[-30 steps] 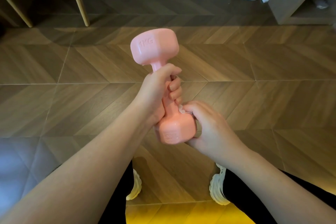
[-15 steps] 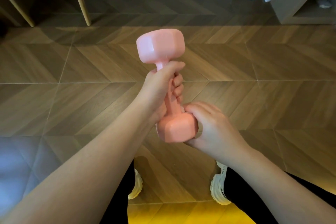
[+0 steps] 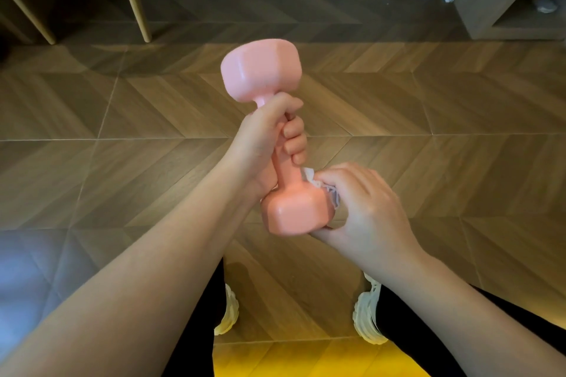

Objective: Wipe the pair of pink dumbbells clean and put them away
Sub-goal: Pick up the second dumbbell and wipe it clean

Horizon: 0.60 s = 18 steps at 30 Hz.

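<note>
Pink dumbbell (image 3: 277, 144) stands near-upright above the floor (image 3: 459, 147), left hand (image 3: 266, 144) wrapped tight round its handle, right hand (image 3: 364, 208) pinching a white wipe (image 3: 327, 191) against the lower head; best rotate it steadily so every facet gets rubbed.

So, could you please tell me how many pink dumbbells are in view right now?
1. The dumbbell is held up over the floor, the left hand gripping its handle and the right hand pressing a wipe to its lower head. The second of the pair isn't visible.
</note>
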Each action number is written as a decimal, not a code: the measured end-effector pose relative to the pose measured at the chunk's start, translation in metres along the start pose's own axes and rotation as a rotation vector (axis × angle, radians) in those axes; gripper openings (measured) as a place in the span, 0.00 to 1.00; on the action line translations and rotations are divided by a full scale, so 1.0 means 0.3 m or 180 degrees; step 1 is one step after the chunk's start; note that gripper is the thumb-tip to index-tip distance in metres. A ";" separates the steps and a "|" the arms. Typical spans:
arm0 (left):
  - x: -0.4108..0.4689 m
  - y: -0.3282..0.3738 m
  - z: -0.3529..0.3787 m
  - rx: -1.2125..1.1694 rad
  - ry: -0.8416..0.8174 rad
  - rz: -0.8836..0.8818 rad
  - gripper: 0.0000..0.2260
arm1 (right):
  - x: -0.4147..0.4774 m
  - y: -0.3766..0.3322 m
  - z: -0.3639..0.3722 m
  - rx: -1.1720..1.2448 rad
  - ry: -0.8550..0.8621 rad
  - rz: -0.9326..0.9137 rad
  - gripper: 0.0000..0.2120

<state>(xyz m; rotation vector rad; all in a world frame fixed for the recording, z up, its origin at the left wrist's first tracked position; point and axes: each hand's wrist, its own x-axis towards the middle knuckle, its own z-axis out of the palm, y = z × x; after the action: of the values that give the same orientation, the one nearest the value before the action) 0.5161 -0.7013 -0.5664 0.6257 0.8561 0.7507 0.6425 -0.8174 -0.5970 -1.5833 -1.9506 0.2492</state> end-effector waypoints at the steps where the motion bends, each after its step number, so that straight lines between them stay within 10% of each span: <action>1: 0.001 -0.002 -0.003 -0.0041 -0.0025 -0.0032 0.15 | 0.002 0.003 0.002 0.0186 -0.0207 0.0018 0.22; 18: 0.002 -0.043 -0.007 0.0055 0.0514 0.0066 0.14 | 0.016 0.009 0.008 -0.0336 -0.0419 0.0009 0.23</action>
<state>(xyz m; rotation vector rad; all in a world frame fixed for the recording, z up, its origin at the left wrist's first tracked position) 0.5187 -0.7079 -0.5773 0.5958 1.0063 0.8212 0.6429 -0.8115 -0.5986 -1.6745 -2.0926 0.2614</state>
